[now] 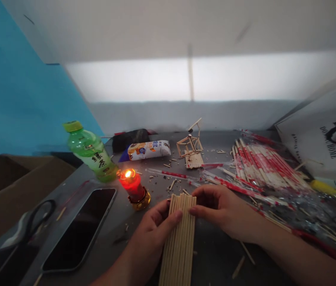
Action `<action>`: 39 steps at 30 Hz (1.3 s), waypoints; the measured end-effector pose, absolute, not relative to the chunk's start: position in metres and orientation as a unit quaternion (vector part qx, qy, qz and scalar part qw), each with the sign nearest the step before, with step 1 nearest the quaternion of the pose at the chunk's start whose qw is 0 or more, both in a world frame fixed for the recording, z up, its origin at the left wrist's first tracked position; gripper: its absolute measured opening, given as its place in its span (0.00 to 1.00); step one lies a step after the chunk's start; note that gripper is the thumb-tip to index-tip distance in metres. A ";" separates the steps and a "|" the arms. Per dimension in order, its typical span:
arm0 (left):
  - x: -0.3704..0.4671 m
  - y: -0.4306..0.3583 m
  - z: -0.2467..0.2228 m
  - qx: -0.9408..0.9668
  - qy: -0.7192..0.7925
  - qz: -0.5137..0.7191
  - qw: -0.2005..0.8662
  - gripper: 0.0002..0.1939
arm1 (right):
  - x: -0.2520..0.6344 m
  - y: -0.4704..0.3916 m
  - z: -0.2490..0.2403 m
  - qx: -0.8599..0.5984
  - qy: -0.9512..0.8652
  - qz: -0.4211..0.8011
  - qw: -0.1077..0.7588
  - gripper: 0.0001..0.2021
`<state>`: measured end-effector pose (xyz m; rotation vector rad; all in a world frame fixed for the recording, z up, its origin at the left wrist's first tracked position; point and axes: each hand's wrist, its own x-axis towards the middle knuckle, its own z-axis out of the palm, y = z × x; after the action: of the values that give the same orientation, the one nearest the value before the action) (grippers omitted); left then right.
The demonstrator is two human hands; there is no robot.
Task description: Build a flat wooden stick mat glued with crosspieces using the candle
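Note:
A flat row of wooden sticks (180,242) lies side by side at the bottom centre, its far end pointing away from me. My left hand (152,230) grips its left edge, the thumb lying across the top. On the right edge, my right hand (215,208) pinches the sticks near their far end between thumb and fingers. To the left of the sticks burns a red candle (132,186) on a gold base. Farther back stands a small structure of sticks (192,149), joined into open frames over a flat stick base.
Wrapped chopsticks (265,163) and clear wrappers are heaped at the right beside a white bag (322,135). A green bottle (92,153) and a phone (80,230) are at the left. A snack packet (148,150) lies behind the candle. Stick scraps litter the grey table (108,246).

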<state>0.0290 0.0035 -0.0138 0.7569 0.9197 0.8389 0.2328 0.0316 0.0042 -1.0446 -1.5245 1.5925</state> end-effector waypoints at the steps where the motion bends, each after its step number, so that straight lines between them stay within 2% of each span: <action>1: 0.029 0.003 -0.013 0.348 0.419 0.384 0.746 0.21 | 0.232 0.031 0.003 -0.408 -0.578 0.614 0.350 0.08; 12: 0.028 0.003 -0.008 0.403 0.402 0.324 0.756 0.17 | 0.229 0.031 0.001 -0.429 -0.563 0.610 0.356 0.08; 21: 0.029 0.001 -0.012 0.400 0.415 0.330 0.748 0.19 | 0.230 0.031 -0.004 -0.416 -0.559 0.618 0.364 0.07; 27: 0.029 0.004 -0.014 0.376 0.427 0.366 0.737 0.24 | 0.229 0.032 -0.005 -0.407 -0.537 0.638 0.373 0.08; 34: 0.028 0.006 -0.012 0.361 0.428 0.375 0.739 0.21 | 0.228 0.032 -0.013 -0.435 -0.519 0.638 0.366 0.17; 39: 0.029 0.005 -0.009 0.362 0.420 0.372 0.745 0.22 | 0.226 0.030 -0.013 -0.422 -0.527 0.631 0.381 0.15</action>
<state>0.0293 0.0049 -0.0091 0.7918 0.9201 0.8146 0.2258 0.0301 -0.0135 -1.0773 -1.3460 1.6117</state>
